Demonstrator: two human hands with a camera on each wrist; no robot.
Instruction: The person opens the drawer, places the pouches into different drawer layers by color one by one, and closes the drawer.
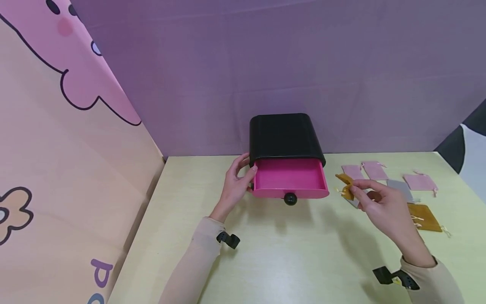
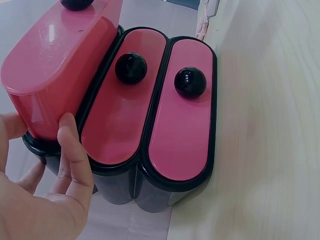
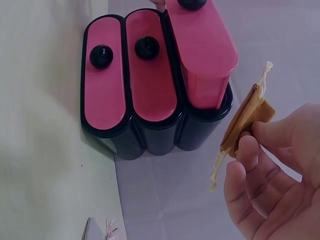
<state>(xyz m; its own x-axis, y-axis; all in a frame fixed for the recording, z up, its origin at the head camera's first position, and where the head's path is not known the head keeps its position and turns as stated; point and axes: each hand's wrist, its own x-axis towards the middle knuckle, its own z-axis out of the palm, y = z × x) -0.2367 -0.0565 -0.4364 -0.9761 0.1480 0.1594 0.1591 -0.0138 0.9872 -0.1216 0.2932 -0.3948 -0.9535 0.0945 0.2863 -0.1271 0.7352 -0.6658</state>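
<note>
A black cabinet [image 1: 282,135] with stacked pink drawers stands at the back of the table. Its top drawer [image 1: 290,177] is pulled out, and no contents show inside. My left hand [image 1: 236,181] holds the left end of that drawer, thumb and fingers on either side of it in the left wrist view. To the right of the drawer, my right hand [image 1: 383,207] pinches a folded mustard drawstring pouch [image 3: 245,120] between thumb and fingertips, raised above the table. Its pale cords hang from both ends. Below, the middle drawer [image 2: 125,100] and bottom drawer [image 2: 182,120] are closed.
Several pouches lie at the table's right: pink ones [image 1: 420,182], a grey one [image 1: 400,188] and a mustard one [image 1: 427,217] partly behind my right hand. A purple cloth [image 1: 212,76] hangs behind the table, and a printed panel [image 1: 76,169] stands to the left.
</note>
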